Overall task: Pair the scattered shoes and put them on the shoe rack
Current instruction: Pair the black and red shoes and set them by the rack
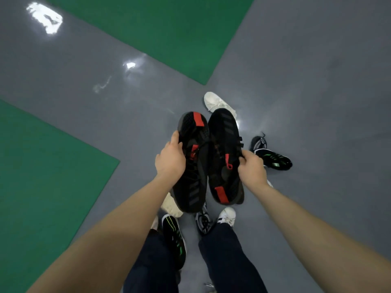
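I hold two matching black sneakers with red tabs side by side above the floor, pointing opposite ways. My left hand (170,159) grips the left black sneaker (193,176) at its middle. My right hand (251,169) grips the right black sneaker (225,144) at its side. Below them on the grey floor lie a white sneaker (215,102), a cream sneaker (169,205), a black-and-green sneaker (273,158) at the right and another black-and-green sneaker (174,240) by my legs. No shoe rack is in view.
A grey patterned shoe (203,223) lies between my legs, and another dark shoe (258,142) lies right of the held pair. My own foot wears a white striped shoe (227,216). Green mats (42,176) cover the floor at left and at the top.
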{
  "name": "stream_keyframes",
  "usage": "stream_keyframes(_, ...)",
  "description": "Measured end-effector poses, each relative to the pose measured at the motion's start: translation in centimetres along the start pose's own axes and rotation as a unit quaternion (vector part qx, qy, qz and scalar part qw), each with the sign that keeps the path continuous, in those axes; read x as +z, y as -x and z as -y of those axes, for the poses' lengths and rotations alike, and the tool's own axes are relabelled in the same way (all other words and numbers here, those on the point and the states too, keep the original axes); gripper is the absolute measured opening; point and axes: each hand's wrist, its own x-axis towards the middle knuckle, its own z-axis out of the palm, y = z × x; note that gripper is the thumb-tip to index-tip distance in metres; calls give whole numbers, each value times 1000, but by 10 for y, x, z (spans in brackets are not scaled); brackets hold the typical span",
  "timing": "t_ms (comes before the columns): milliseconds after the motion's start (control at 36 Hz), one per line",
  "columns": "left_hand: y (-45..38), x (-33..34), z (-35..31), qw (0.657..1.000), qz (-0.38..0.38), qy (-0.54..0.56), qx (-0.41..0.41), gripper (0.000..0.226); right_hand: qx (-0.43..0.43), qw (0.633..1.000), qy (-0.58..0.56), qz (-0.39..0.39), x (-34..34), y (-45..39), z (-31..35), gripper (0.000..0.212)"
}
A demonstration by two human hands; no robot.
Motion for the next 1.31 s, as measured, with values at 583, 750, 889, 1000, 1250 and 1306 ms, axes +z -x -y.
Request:
stream_keyframes(583,117,3,-194,934,157,-147,285,39,208,943,-169,-195,-145,165,-98,30)
stream_keyframes(750,169,39,-263,890,166,-192,378,33,252,912,-209,-245,-189,207,-145,26)
stream_keyframes(889,229,88,-327,863,176,-203,428,27,287,887,-222,-287,-238,233,-202,26)
stream_keyframes(1000,277,132,-377,836,177,-216,473,29,319,874,-205,-304,-286,256,-252,25)
stream_keyframes(1250,380,217,-470,778,171,-256,547,29,382,838,-167,-353,-371,313,-355,21)
stream_keyframes(1306,398,229,-483,776,179,-247,552,23,392,826,-167,-370,-381,322,-372,19)
